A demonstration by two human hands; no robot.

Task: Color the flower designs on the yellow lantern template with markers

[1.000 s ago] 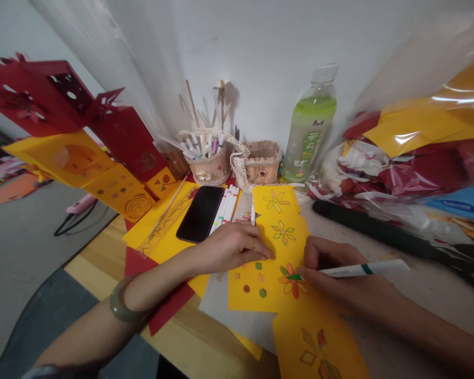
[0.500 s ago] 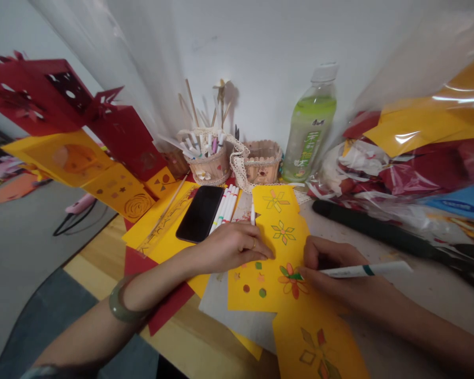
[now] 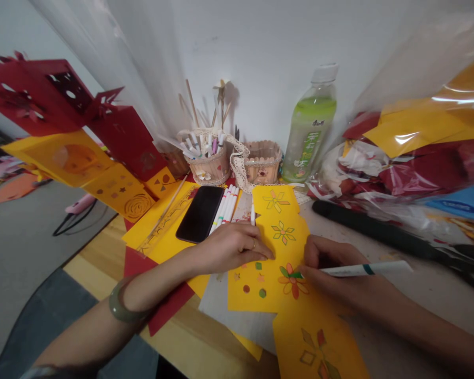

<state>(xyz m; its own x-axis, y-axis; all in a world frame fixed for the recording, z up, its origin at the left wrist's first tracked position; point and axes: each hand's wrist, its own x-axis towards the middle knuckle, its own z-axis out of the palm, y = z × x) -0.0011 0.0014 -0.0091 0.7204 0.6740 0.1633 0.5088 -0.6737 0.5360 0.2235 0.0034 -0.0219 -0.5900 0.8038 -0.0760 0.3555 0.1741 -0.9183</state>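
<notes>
Pale, plain wall rises behind a light wooden counter. At far left stand cut-out red paper boxes and yellow paper boxes. Next, the left forearm, ringed by a grey-green polished bangle, slants up and rightward, below a black rectangular phone and a row of slim white markers. The left hand lies palm down, fingers bent but unclenched, fingertips resting on a notched yellow paper sheet with coloured flowers, spread before the person. On its right side, the right hand rests turned on edge, thumb and fingers pinching a white, green-banded marker near its green tip, which meets a flower's petal; the forearm reaches in from lower right.
</notes>
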